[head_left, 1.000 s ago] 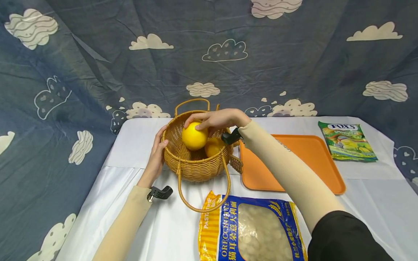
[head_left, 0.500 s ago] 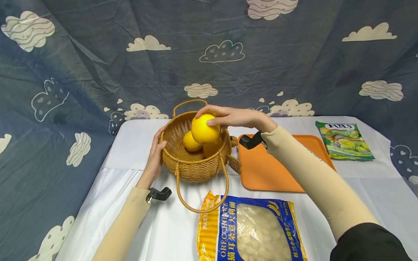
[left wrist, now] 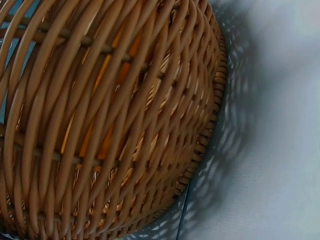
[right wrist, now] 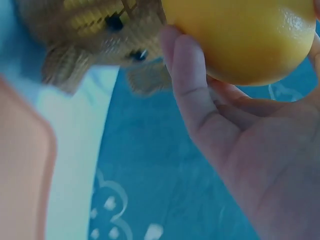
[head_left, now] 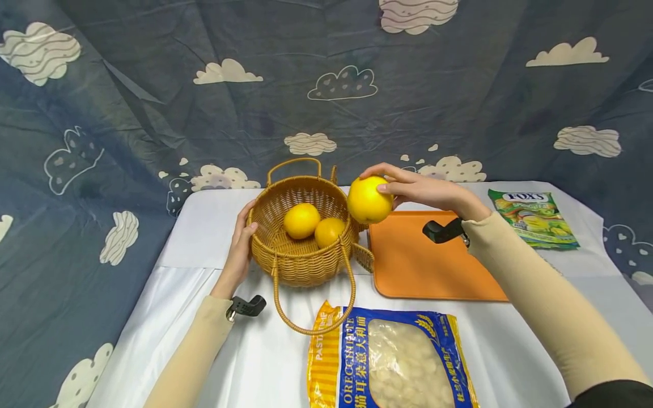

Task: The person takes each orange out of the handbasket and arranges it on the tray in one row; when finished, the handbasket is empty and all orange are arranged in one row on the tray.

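Note:
A wicker basket [head_left: 301, 266] with looped handles stands on the white-covered table, left of the tray. My left hand [head_left: 238, 249] holds its left side, thumb and fingertips at the rim; the left wrist view shows only the woven wall [left wrist: 115, 120]. To the right of the rim, my right hand [head_left: 423, 190] grips a large round yellow fruit [head_left: 368, 201] above the tray's far left corner. In the right wrist view the thumb and fingers curve around this fruit [right wrist: 245, 40]. Inside the basket lie a yellow fruit [head_left: 302, 220] and a more orange one [head_left: 329, 231].
An orange tray [head_left: 428, 266] lies right of the basket, partly under the right forearm. Behind that arm is a green FOX'S candy bag [head_left: 535, 218]. A blue and yellow orecchiette pasta bag [head_left: 408, 357] lies in front, under the front handle loop [head_left: 311, 331].
My right hand has lifted the large yellow fruit up out of the basket and carried it right, past the rim. The left hand keeps its place on the basket.

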`<state>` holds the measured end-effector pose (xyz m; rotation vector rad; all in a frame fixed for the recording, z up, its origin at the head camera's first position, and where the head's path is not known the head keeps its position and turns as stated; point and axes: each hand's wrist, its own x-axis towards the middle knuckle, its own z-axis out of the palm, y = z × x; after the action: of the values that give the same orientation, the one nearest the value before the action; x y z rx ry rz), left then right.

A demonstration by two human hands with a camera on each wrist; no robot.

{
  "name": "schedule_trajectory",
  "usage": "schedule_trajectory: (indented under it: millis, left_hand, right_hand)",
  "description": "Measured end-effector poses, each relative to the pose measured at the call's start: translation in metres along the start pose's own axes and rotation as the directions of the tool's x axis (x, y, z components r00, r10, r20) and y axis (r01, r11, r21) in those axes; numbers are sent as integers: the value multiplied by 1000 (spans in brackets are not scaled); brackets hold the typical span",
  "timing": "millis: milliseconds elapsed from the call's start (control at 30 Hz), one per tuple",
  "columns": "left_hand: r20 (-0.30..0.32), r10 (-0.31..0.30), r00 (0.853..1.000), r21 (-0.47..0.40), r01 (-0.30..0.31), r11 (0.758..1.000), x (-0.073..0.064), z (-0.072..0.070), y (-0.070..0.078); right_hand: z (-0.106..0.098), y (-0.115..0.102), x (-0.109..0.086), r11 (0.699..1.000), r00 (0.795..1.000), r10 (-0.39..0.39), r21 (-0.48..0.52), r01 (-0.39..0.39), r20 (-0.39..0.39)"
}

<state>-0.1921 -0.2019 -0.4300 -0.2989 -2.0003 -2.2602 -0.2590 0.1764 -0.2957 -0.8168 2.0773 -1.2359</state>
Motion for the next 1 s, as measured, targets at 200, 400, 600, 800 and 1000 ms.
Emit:
schedule_trajectory:
  millis: [200,400,600,800,1000]
  left_hand:
    - [11,-6,1000,37,5,999,-1,-4,3]
    - [51,-56,997,89,51,995,1,-7,10]
    - [88,-93,992,178,76,981,0,-7,16]
    - [99,-104,990,205,82,975,1,-8,18]
    - [101,-92,991,197,71,978,4,-9,19]
  right_hand:
    - [-7,32,-23,997,994,78,21,-76,-78]
    - [-3,66,-36,992,985,128,11,-128,-117]
    - [3,95,-47,986,981,165,49,-161,-103]
    - [10,116,-48,974,971,228,20,-227,-67]
    - [18,123,-42,970,968,243,6,-243,-69]
